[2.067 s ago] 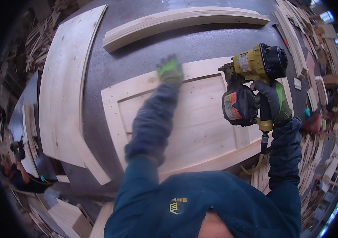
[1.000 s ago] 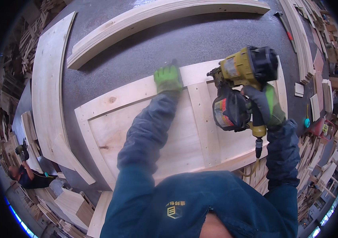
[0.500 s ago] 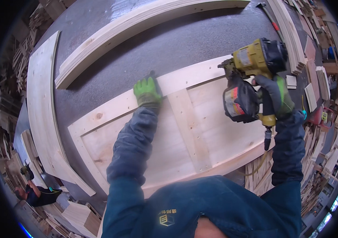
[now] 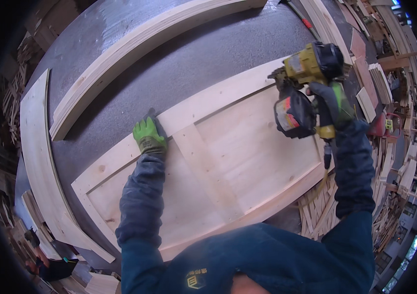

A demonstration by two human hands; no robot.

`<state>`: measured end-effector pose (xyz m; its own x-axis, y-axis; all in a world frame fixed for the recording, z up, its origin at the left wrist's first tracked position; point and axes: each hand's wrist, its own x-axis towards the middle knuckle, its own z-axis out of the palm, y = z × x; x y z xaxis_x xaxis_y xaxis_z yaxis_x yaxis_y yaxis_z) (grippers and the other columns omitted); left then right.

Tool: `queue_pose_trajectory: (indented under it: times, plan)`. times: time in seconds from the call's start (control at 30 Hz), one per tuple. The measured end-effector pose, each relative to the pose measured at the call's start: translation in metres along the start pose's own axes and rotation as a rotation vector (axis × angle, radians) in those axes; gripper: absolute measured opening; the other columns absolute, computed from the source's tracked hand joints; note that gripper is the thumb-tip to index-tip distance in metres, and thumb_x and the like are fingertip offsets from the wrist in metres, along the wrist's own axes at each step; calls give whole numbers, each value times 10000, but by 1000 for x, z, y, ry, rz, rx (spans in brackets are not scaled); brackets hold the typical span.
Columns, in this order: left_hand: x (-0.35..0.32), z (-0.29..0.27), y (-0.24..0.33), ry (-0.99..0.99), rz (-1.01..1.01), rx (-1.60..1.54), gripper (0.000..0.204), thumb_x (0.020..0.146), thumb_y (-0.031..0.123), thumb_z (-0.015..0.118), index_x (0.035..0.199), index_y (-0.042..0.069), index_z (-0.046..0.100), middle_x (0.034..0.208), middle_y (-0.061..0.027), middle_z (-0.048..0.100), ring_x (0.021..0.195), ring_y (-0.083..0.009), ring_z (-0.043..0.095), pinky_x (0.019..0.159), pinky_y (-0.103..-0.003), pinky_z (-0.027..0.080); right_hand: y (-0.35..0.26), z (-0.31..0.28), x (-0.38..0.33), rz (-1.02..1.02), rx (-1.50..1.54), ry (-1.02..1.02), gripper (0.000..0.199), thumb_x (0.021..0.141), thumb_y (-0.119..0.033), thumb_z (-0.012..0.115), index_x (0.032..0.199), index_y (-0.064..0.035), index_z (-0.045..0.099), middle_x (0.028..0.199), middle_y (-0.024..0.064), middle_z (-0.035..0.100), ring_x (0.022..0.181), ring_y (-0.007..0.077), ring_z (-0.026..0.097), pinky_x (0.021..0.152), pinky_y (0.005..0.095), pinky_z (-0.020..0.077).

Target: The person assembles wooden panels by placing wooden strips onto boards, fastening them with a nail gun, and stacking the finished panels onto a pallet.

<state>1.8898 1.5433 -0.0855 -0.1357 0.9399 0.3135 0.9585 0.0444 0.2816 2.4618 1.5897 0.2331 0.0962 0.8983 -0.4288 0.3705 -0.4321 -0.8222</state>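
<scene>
A framed wooden panel [image 4: 208,181] lies slantwise before me, with pale rails around its rim and one cross brace. My left hand [image 4: 150,134], in a green and dark glove, rests on the far rail left of the brace, its fingers bent over the outer edge. Gloved likewise, my right hand [image 4: 336,102] is closed around the handle of a yellow and black coil nail gun [image 4: 311,63]. The gun's nose is over the far rail, toward its right end; whether it touches the wood I cannot tell. A yellow air hose [image 4: 322,190] hangs from the handle.
Beyond the panel, a stack of long boards [image 4: 135,54] lies on the grey table [image 4: 179,73]. A wide board [image 4: 44,152] is at left. A red-marked hammer [image 4: 306,22] lies far right beside more boards. Wood strips [image 4: 318,208] are piled lower right. Another person [image 4: 54,268] is at lower left.
The nail gun in my right hand has moved right along the far rail. My left hand stays near the same spot on the rail, while the whole view has shifted.
</scene>
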Motion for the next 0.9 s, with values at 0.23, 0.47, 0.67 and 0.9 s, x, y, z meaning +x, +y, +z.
queue_pose_trajectory:
  times: [0.23, 0.47, 0.67, 0.9]
  plan:
    - [-10, -14, -13, -23, -29, 29, 533, 1216, 217, 578, 1729, 127, 691, 1368, -248, 792, 1338, -493, 695, 1271, -631, 474, -27, -65, -8, 21, 223, 30, 250, 1191, -312, 715, 1274, -80, 757, 998, 98, 843, 797, 184, 868, 752, 366, 779]
    - [4, -8, -14, -34, -5, 5, 541, 1202, 204, 600, 1732, 139, 689, 1376, -251, 789, 1342, -509, 690, 1275, -644, 474, 17, -70, 39, -37, 225, 99, 301, 1218, -369, 748, 1238, -73, 805, 1041, 59, 854, 786, 156, 835, 685, 329, 699]
    - [2, 3, -26, 61, 76, 17, 577, 1140, 145, 632, 1713, 124, 700, 1359, -260, 802, 1308, -524, 700, 1264, -637, 490, 7, -77, -11, 71, 489, 38, 247, 1203, -285, 723, 1239, -58, 811, 1137, 164, 899, 881, 258, 900, 787, 444, 785]
    - [19, -10, -47, 11, -19, 20, 563, 1141, 123, 630, 1699, 96, 701, 1439, -218, 805, 1333, -474, 717, 1197, -579, 530, 120, -168, -103, -110, -370, 383, 483, 1148, -298, 823, 1510, 11, 742, 1199, 160, 920, 1106, 340, 910, 939, 512, 707]
